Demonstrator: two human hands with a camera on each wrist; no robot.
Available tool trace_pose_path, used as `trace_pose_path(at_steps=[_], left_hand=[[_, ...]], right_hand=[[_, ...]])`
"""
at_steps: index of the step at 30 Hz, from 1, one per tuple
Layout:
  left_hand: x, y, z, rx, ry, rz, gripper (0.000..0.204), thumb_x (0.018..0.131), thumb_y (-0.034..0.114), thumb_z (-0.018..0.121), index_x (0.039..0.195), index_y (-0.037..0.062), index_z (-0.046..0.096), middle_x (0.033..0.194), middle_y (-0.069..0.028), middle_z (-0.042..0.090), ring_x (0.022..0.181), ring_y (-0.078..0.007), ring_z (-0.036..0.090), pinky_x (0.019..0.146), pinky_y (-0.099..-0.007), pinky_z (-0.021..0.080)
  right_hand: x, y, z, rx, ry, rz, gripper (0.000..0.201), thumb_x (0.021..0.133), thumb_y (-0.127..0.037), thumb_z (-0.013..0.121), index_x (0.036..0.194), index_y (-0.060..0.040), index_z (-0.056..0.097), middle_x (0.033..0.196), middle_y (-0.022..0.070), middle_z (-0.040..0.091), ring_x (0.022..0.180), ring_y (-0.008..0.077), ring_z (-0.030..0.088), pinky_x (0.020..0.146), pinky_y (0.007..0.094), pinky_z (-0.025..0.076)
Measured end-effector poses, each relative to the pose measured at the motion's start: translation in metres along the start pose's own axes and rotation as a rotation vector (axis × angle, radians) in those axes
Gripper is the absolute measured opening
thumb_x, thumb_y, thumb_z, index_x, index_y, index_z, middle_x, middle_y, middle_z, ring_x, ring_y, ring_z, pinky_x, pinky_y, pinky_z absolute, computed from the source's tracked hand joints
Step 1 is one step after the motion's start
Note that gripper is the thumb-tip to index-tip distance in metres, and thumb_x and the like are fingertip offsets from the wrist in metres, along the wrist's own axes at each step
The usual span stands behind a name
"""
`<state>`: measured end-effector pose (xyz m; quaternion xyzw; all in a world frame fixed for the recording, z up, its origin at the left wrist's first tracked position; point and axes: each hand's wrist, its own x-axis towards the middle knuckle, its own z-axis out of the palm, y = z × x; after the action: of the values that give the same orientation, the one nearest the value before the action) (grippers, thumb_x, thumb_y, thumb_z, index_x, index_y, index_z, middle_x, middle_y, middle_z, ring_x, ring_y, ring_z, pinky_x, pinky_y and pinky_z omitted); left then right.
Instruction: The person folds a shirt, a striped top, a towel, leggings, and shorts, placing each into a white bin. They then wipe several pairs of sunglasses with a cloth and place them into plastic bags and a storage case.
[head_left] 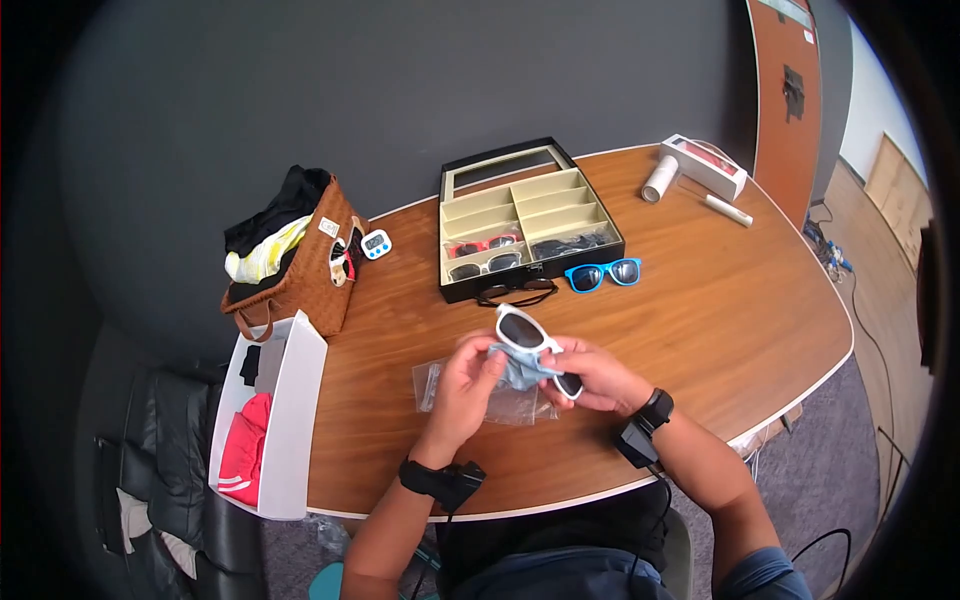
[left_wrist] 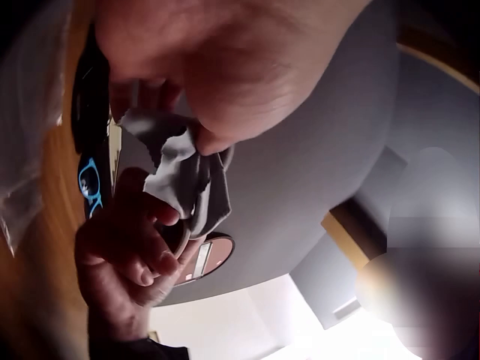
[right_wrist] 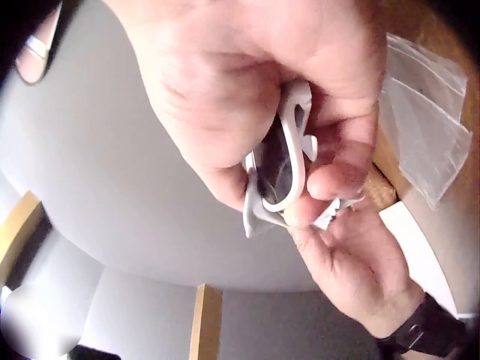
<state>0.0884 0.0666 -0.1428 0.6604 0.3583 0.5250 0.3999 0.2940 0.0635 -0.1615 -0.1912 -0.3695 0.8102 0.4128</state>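
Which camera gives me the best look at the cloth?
The left wrist view: the cloth appears large there, its folds and jagged edge plain. The head view shows it small and bluish against the white-framed sunglasses; the right wrist view shows only parts, the rest hidden.

Probably an office: curved wooden table [head_left: 720, 330], plain grey wall [head_left: 400, 80].

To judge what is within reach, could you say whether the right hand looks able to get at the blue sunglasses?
Probably yes: only bare tabletop seems to lie between the right hand and the blue sunglasses, though that hand grips the white sunglasses and would likely need freeing first.
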Motion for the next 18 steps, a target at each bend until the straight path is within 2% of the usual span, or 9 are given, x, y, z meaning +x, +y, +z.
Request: trace_pose_path(at_steps=[2, 5, 6, 9, 13, 14, 16, 17, 18], left_hand=[[-0.005, -0.002, 0.006, -0.499, -0.163, -0.291, 0.018, 0.099, 0.014, 0.055, 0.112, 0.0012, 0.058, 0.104, 0.0004, 0.059, 0.094, -0.0081, 0.056, 0.085, -0.0238, 0.045], [-0.006, -0.003, 0.005, -0.435, -0.237, -0.22, 0.018, 0.1, 0.014, 0.053, 0.114, 0.0031, 0.057, 0.109, 0.0005, 0.059, 0.098, -0.0075, 0.054, 0.089, -0.0239, 0.044], [-0.005, -0.002, 0.002, -0.436, -0.237, -0.219, 0.018, 0.1, 0.014, 0.053, 0.114, 0.0031, 0.057, 0.109, 0.0005, 0.059, 0.098, -0.0075, 0.054, 0.089, -0.0239, 0.044], [-0.002, 0.001, -0.009, -0.321, -0.277, -0.254, 0.019, 0.1, 0.014, 0.054, 0.114, 0.0024, 0.057, 0.11, -0.0003, 0.059, 0.101, -0.0071, 0.054, 0.091, -0.0241, 0.043], [0.001, 0.008, -0.018, -0.306, -0.346, -0.22, 0.017, 0.099, 0.012, 0.054, 0.114, 0.0027, 0.056, 0.114, -0.0034, 0.06, 0.101, -0.0092, 0.056, 0.092, -0.0263, 0.045], [0.0, 0.007, -0.021, -0.391, -0.351, -0.267, 0.016, 0.1, 0.012, 0.053, 0.112, 0.0029, 0.055, 0.111, -0.0041, 0.062, 0.102, -0.0099, 0.056, 0.092, -0.0267, 0.045], [-0.004, 0.006, -0.024, -0.477, -0.353, -0.314, 0.014, 0.101, 0.013, 0.051, 0.11, 0.0032, 0.055, 0.109, -0.0049, 0.063, 0.103, -0.0106, 0.056, 0.092, -0.0271, 0.044], [-0.006, 0.007, -0.024, -0.541, -0.46, -0.26, 0.014, 0.101, 0.013, 0.049, 0.11, 0.0039, 0.054, 0.111, -0.0087, 0.064, 0.106, -0.0154, 0.058, 0.094, -0.0307, 0.045], [-0.007, 0.008, -0.024, -0.605, -0.568, -0.205, 0.013, 0.102, 0.013, 0.048, 0.11, 0.0047, 0.052, 0.112, -0.0125, 0.065, 0.108, -0.0201, 0.06, 0.096, -0.0343, 0.045]], right_hand=[[-0.002, 0.007, 0.0, 0.085, -0.076, 0.082, 0.02, 0.095, -0.023, 0.06, 0.101, -0.0048, 0.06, 0.078, 0.004, 0.061, 0.058, 0.0123, 0.058, 0.05, 0.0246, 0.046], [-0.001, 0.008, -0.003, -0.066, 0.044, 0.08, 0.02, 0.094, -0.022, 0.061, 0.101, -0.0037, 0.063, 0.08, 0.0031, 0.062, 0.064, 0.0109, 0.059, 0.057, 0.0248, 0.047], [0.003, 0.009, -0.002, -0.092, 0.05, 0.013, 0.018, 0.095, -0.02, 0.06, 0.101, -0.0036, 0.065, 0.085, 0.0027, 0.064, 0.071, 0.0099, 0.06, 0.064, 0.025, 0.049], [0.008, 0.015, -0.013, -0.141, 0.087, -0.073, 0.017, 0.094, -0.017, 0.058, 0.101, -0.0032, 0.065, 0.088, 0.003, 0.065, 0.076, 0.0104, 0.061, 0.069, 0.0246, 0.049], [0.006, 0.008, -0.016, 0.068, 0.169, -0.079, 0.015, 0.093, -0.015, 0.057, 0.096, -0.0025, 0.063, 0.09, 0.0043, 0.065, 0.08, 0.0106, 0.061, 0.072, 0.0242, 0.05], [0.004, 0.002, -0.011, 0.039, 0.238, -0.047, 0.016, 0.094, -0.019, 0.056, 0.091, -0.0034, 0.061, 0.083, 0.0042, 0.063, 0.076, 0.0129, 0.06, 0.072, 0.0275, 0.049], [0.007, 0.0, -0.016, 0.151, 0.131, -0.076, 0.019, 0.095, -0.021, 0.055, 0.089, -0.0038, 0.06, 0.08, 0.0045, 0.06, 0.073, 0.0146, 0.058, 0.071, 0.0296, 0.049], [0.008, -0.002, -0.017, 0.263, 0.024, -0.107, 0.022, 0.095, -0.024, 0.054, 0.087, -0.0042, 0.059, 0.077, 0.0047, 0.058, 0.069, 0.0162, 0.056, 0.07, 0.0318, 0.048], [0.007, -0.004, -0.014, 0.319, 0.089, -0.092, 0.026, 0.097, -0.027, 0.051, 0.085, -0.005, 0.057, 0.074, 0.006, 0.056, 0.066, 0.0181, 0.053, 0.068, 0.0353, 0.047]])
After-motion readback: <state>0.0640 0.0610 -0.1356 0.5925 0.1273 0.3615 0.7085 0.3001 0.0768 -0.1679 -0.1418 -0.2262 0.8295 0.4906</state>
